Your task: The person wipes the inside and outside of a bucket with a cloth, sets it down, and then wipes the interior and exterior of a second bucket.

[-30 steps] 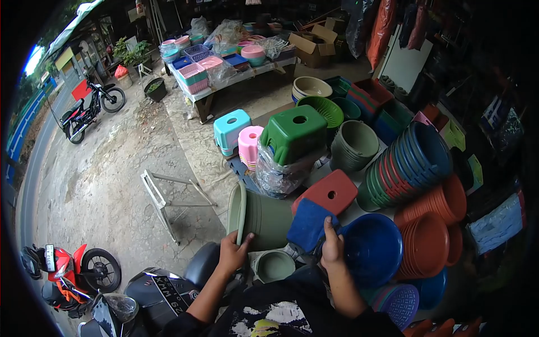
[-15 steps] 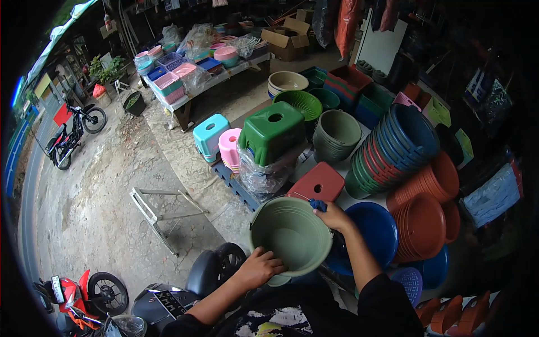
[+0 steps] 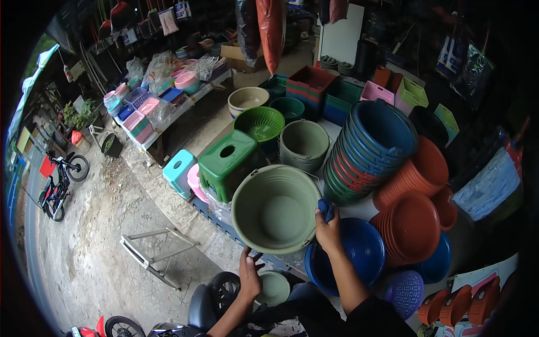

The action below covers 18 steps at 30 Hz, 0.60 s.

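Observation:
A grey-green bucket (image 3: pixel 276 210) is tilted so that its inside faces me, in front of the green stool (image 3: pixel 231 163). My right hand (image 3: pixel 328 230) is closed around a bunched dark blue cloth (image 3: pixel 324 209), right at the bucket's right rim. Under the bucket's lower left edge, my left hand (image 3: pixel 250 275) has its thumb and fingers apart, fingertips close to the bucket wall. Below, near my lap, a smaller pale green container (image 3: pixel 274 288) shows beside the left wrist. A blue basin (image 3: pixel 353 255) lies behind my right forearm.
Stacked grey-green buckets (image 3: pixel 303 143), a tall leaning stack of dark blue, red and green buckets (image 3: pixel 382 132) and terracotta pots (image 3: pixel 412 224) crowd the right. A metal frame (image 3: pixel 149 255) stands on the concrete at left. A motorcycle seat (image 3: pixel 202 306) is near my left arm.
The bucket has risen away from my lap and turned, its opening facing me more. My left hand has left the near rim for the underside. The view has swung right.

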Each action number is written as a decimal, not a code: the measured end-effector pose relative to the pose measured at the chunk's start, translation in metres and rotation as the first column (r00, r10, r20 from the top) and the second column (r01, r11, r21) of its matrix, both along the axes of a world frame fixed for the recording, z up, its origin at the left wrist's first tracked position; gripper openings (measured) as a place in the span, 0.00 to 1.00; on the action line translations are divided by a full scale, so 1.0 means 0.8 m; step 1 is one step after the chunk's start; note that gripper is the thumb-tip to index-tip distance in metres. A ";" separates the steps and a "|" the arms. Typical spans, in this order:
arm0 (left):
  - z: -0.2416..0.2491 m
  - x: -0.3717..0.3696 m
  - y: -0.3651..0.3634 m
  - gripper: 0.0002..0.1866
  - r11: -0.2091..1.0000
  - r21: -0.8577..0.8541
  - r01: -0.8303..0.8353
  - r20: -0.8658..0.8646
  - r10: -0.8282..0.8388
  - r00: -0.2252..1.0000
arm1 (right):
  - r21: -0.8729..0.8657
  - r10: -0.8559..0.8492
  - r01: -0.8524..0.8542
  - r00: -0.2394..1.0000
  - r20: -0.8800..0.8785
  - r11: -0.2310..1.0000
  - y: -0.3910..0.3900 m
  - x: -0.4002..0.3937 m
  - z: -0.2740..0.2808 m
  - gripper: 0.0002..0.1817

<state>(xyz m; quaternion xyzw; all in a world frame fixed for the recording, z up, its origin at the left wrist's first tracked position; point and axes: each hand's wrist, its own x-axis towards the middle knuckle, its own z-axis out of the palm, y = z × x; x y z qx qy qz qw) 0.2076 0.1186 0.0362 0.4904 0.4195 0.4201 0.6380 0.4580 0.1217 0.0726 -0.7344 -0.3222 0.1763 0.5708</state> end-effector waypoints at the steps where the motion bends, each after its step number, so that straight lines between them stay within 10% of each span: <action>1: 0.014 0.035 0.010 0.37 0.995 0.094 0.033 -0.011 -0.032 0.999 | 0.077 -0.055 0.053 0.998 0.033 0.996 0.009 0.004 0.003 0.18; 8: 0.069 0.190 0.178 0.38 0.994 -0.043 -0.096 0.202 0.103 0.974 | 0.200 -0.035 0.029 0.999 0.024 0.979 0.083 0.084 0.014 0.24; 10: 0.078 0.233 0.251 0.36 0.999 -0.042 0.001 0.144 0.005 0.990 | 0.233 -0.095 -0.007 0.901 0.424 0.972 0.113 0.125 0.006 0.35; 18: 0.055 0.342 0.380 0.37 0.994 -0.100 -0.045 0.083 0.053 0.995 | -0.106 0.250 -0.227 0.847 0.470 0.968 0.175 0.215 0.024 0.48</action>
